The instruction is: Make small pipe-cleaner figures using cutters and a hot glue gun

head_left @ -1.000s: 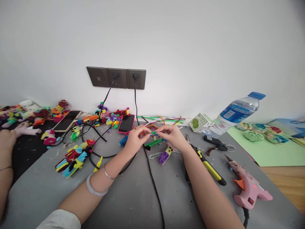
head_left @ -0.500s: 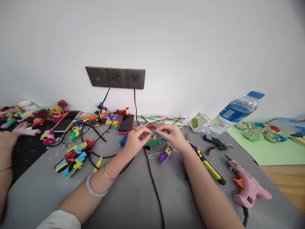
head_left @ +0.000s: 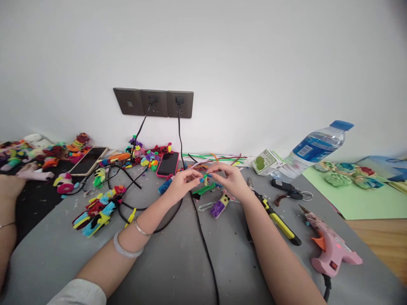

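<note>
My left hand [head_left: 183, 185] and my right hand [head_left: 229, 181] meet over the middle of the grey table. The fingertips of my right hand pinch a small green piece [head_left: 206, 176]. My left thumb and fingers are drawn together beside it; what they hold, if anything, is too small to tell. Just below lie green fuzzy stems [head_left: 202, 192] and a purple and cream fuzzy figure [head_left: 220, 206] with a silvery strand [head_left: 206, 206]. A blue fuzzy piece [head_left: 165, 185] is partly hidden behind my left hand.
Fuzzy figures [head_left: 100, 212], a pink phone [head_left: 168, 164] and black cables [head_left: 203, 241] lie left and centre. Pliers [head_left: 280, 224], keys [head_left: 288, 189], a pink glue gun [head_left: 333, 250], a carton [head_left: 265, 162] and a leaning bottle [head_left: 313, 148] are right. Another person's arm [head_left: 6, 212] is far left.
My left hand has moved slightly left and down, widening the gap to my right fingertips. My right hand is nearly unmoved, and the green piece stays at its fingertips.
</note>
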`<state>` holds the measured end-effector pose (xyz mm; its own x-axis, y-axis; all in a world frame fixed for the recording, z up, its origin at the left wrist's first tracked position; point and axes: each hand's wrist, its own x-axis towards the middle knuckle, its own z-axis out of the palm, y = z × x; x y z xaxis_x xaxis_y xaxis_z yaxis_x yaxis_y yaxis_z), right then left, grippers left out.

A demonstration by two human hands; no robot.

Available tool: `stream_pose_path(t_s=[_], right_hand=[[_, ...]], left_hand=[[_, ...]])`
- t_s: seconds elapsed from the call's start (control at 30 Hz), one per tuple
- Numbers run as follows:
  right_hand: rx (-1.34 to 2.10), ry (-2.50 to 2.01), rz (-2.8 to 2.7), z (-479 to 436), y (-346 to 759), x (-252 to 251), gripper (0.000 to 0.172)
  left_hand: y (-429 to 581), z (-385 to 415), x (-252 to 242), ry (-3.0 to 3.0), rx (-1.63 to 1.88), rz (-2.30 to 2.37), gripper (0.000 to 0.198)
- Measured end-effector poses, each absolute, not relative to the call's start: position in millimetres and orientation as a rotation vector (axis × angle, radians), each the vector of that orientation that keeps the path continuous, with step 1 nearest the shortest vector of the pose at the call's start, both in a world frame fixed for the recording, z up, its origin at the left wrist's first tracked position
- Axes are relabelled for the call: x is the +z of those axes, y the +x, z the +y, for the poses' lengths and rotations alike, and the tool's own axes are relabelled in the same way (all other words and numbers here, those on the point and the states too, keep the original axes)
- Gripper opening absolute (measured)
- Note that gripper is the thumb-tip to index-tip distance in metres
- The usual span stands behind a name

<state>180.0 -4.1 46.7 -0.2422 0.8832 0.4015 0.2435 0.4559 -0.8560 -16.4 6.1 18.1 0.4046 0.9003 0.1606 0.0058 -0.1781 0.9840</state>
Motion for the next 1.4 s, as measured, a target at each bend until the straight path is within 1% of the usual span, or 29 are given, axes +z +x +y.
stream_pose_path(t_s=[0.3, 0.53, 0.73, 0.9, 1.03, 1.23, 1.4], right_hand=[[0.873, -0.987, -1.749, -5, 180, 49, 0.016], [0.857, -0.957, -1.734, -5, 181, 48, 0.023], [0.875, -0.936, -1.75, -7, 178, 51, 0.027], [0.89, -0.941, -1.795, -7, 177, 52, 0.024], [0.852, -0.994, -1.869, -4, 180, 45, 0.014], [0.874, -1.063, -2.17, 3, 180, 28, 0.014], [0.892, -1.125, -2.274, 3, 179, 24, 0.017]], left_hand=[[-16, 7, 18, 1.613, 0.977, 0.81, 0.027], [-16, 5, 18, 1.647, 1.091, 0.838, 0.026], [-10, 2, 14, 1.47, 1.226, 0.874, 0.031], [-7, -1, 15, 1.371, 1.265, 0.916, 0.032], [-10, 2, 18, 1.347, 1.278, 0.914, 0.031], [-11, 4, 16, 1.309, 1.272, 0.928, 0.028], [-7, 3, 15, 1.341, 1.22, 0.925, 0.024]])
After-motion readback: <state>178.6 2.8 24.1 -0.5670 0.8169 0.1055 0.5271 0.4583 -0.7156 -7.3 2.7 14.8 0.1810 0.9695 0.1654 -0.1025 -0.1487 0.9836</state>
